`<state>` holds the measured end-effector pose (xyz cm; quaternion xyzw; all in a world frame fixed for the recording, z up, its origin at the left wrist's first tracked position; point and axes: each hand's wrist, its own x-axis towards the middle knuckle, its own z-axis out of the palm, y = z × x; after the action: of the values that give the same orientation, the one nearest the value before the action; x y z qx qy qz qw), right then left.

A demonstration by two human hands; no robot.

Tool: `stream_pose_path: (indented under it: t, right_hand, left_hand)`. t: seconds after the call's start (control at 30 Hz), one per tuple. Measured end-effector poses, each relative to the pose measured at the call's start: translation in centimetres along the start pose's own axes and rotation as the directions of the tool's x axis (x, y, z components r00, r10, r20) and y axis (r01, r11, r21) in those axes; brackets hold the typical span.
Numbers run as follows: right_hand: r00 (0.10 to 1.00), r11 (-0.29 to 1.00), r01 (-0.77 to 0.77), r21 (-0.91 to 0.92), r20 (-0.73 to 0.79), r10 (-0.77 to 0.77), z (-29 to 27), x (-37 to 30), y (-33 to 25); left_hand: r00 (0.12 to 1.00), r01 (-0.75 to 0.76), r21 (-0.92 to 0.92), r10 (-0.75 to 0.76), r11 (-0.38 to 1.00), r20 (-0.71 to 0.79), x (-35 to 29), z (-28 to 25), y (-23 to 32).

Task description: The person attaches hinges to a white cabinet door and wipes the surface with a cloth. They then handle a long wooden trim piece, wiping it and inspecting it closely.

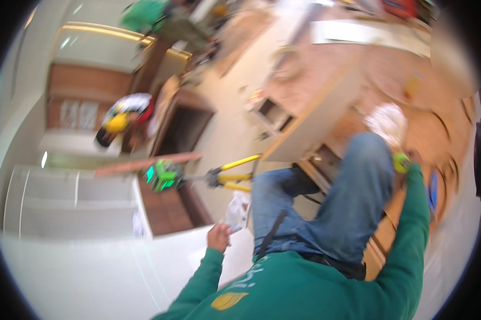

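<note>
Floor (236, 117) stretches past white panel (118, 272) edge; left hand's (219, 237) hold unclear, right hand (414, 156) clasps green object (401, 162).

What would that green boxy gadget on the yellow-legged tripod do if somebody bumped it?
It might tip: the green gadget sits atop the tripod, whose yellow legs look slim. They appear straight, so they would probably feel stiff. The gadget's glowing windows suggest a delicate device that a fall could damage.
</note>
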<state>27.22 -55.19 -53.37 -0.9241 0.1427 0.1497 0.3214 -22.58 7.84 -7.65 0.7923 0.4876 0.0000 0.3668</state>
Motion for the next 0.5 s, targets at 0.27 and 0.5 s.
stream_pose_path:
  t: [0.27,0.5]
  right_hand:
    - [0.957,0.953,0.276,-0.124,0.127,-0.261,0.2,5.9,5.6]
    - [0.986,0.986,0.162,-0.024,0.044,-0.161,0.3,10.5,8.1]
  left_hand:
    - [0.993,-0.100,0.240,0.113,0.966,-0.042,-1.4,5.0,-6.5]
    - [0.995,0.088,-0.165,-0.079,0.982,0.059,2.1,4.7,-2.0]
